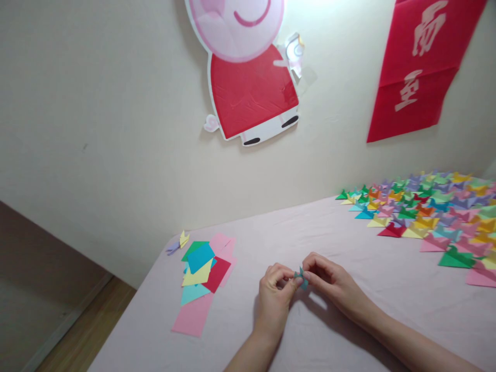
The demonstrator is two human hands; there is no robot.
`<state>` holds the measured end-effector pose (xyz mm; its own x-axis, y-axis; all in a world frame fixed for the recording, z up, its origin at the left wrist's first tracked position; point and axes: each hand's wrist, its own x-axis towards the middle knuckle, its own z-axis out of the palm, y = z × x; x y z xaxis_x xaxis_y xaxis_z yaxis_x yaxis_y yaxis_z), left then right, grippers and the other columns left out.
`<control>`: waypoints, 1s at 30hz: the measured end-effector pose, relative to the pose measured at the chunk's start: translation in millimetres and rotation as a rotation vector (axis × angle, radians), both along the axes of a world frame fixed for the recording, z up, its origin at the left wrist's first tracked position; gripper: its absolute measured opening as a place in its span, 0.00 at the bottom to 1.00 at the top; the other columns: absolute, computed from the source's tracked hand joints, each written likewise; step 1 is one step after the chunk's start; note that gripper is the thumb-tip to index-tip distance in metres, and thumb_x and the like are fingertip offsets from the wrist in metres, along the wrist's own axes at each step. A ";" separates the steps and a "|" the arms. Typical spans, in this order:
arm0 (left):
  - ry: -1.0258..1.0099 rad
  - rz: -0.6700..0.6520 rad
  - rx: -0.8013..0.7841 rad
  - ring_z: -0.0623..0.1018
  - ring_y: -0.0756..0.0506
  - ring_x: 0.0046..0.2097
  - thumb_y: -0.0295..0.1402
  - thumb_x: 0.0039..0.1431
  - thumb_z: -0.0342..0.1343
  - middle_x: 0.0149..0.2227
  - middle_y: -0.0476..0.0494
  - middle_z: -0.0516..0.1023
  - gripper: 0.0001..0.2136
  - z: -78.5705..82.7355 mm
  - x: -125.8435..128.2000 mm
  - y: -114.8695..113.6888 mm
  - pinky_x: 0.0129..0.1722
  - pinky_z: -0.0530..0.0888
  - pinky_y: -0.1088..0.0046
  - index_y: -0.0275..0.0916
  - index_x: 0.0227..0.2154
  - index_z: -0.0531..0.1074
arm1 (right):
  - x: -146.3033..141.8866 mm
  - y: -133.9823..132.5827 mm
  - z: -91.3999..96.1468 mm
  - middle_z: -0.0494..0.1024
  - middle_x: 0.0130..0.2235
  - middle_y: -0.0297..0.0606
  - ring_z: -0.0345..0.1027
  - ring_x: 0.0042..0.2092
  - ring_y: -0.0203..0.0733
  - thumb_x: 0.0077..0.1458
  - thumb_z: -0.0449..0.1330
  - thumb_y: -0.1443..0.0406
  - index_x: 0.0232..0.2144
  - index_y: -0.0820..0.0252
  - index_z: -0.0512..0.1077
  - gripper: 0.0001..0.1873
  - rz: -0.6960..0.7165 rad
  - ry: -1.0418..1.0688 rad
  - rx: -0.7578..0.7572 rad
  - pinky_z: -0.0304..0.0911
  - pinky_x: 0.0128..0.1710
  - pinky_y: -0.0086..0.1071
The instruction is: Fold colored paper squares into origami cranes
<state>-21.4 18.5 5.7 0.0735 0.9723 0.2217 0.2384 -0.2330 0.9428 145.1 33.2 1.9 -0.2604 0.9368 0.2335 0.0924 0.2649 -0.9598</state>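
Head view: left hand [273,289] and right hand [333,279] pinch folded paper [304,285] near-upright, tip up

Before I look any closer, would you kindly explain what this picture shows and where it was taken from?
There is no machine here: you see a person's bare left hand and right hand. The single picture comes from a camera worn on that person's head, looking forward and down.

The fingers of both hands pinch a small folded teal paper; its exact shape is too small to tell.

On the pale pink cloth, loose coloured sheets overlap to the left. Beyond them lie a small yellow piece and a purple piece. To the right stand many folded paper figures.

On the wall behind are a cartoon cutout and a red banner.
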 end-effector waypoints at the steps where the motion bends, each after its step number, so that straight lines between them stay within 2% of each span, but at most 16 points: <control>1: 0.000 0.000 0.003 0.71 0.45 0.35 0.41 0.57 0.61 0.29 0.47 0.75 0.11 -0.1 0.0 -0.2 0.36 0.66 0.71 0.40 0.24 0.77 | 0.0 -0.1 -0.1 0.68 0.29 0.32 0.64 0.32 0.38 0.58 0.58 0.51 0.28 0.58 0.70 0.17 0.000 0.003 -0.003 0.61 0.33 0.32; 13: 0.022 0.009 0.017 0.71 0.45 0.38 0.36 0.58 0.59 0.30 0.48 0.74 0.09 3.0 0.7 -0.9 0.40 0.65 0.70 0.40 0.24 0.73 | -1.8 -1.5 4.1 0.68 0.29 0.32 0.64 0.31 0.38 0.58 0.58 0.50 0.28 0.58 0.68 0.18 0.018 0.025 -0.037 0.62 0.32 0.31; 20: 0.125 0.046 0.058 0.68 0.47 0.36 0.30 0.59 0.56 0.30 0.50 0.69 0.08 -2.5 0.3 0.0 0.38 0.63 0.72 0.40 0.24 0.66 | -6.1 -6.2 11.5 0.71 0.28 0.33 0.64 0.30 0.38 0.58 0.58 0.51 0.29 0.57 0.70 0.16 -0.045 -0.165 0.056 0.60 0.31 0.30; 30: 0.098 0.050 0.020 0.69 0.46 0.36 0.35 0.61 0.55 0.32 0.49 0.71 0.07 -1.4 2.0 -1.3 0.38 0.65 0.72 0.40 0.29 0.69 | -3.3 -7.6 11.7 0.71 0.26 0.33 0.64 0.30 0.39 0.59 0.55 0.56 0.26 0.56 0.69 0.14 -0.101 -0.228 0.111 0.59 0.29 0.31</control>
